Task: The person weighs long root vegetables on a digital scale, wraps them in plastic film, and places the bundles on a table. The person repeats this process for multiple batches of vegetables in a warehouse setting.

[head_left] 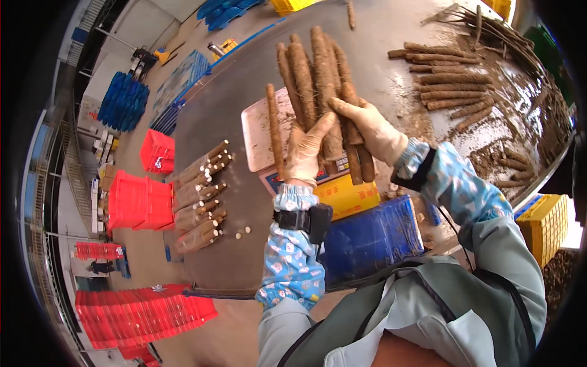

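A pile of long brown hairy roots lies over a pale weighing scale. My left hand, in a cream glove, is closed on the lower part of the pile. My right hand, gloved the same, grips the pile's right side with thumb and fingers. One thinner root rests apart at the left, beside my left hand. Under the roots' lower ends are a yellow box and a blue crate at the table's near edge. The scale's top is partly hidden by the roots.
The metal table holds bagged cut roots at left, rows of roots and dirty thin roots at right. Red crates, blue stacks and a distant person are beyond the left edge; a yellow crate stands right.
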`<action>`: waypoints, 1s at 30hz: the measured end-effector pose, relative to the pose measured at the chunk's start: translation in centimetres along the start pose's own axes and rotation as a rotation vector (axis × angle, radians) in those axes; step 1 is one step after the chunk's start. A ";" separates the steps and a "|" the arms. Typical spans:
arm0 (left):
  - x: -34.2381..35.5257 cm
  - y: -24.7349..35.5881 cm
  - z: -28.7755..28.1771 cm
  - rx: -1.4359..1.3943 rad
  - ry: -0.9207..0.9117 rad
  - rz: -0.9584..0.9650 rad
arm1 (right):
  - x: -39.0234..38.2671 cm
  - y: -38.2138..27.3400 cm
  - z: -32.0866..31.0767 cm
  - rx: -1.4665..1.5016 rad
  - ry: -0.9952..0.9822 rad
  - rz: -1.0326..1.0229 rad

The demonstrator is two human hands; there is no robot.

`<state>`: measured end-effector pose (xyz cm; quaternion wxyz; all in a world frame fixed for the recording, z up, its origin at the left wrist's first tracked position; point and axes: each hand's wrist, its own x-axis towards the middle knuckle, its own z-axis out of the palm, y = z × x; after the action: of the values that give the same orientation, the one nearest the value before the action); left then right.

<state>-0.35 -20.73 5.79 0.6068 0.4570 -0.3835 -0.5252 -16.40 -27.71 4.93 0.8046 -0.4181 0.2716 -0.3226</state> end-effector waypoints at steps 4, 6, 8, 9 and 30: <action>2.0 -0.2 -5.1 0.012 0.096 -0.047 | 7.1 2.0 2.2 -0.043 0.069 0.068; 2.7 -1.4 -7.2 0.098 0.171 -0.038 | 9.4 3.0 2.3 -0.126 0.134 0.160; 3.0 -1.7 -8.4 0.148 0.256 -0.158 | 11.0 3.8 1.9 -0.007 0.095 0.190; 3.0 -1.6 -8.3 0.224 0.303 -0.176 | 11.4 4.1 1.5 0.053 0.082 0.206; 2.4 0.1 -7.0 1.458 0.325 0.226 | 7.0 3.0 -0.7 -0.238 0.265 0.013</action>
<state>6.69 -22.00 3.86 0.2499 0.7723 -0.5841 0.0012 -11.48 -31.97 0.89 0.7088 -0.4624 0.4141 -0.3351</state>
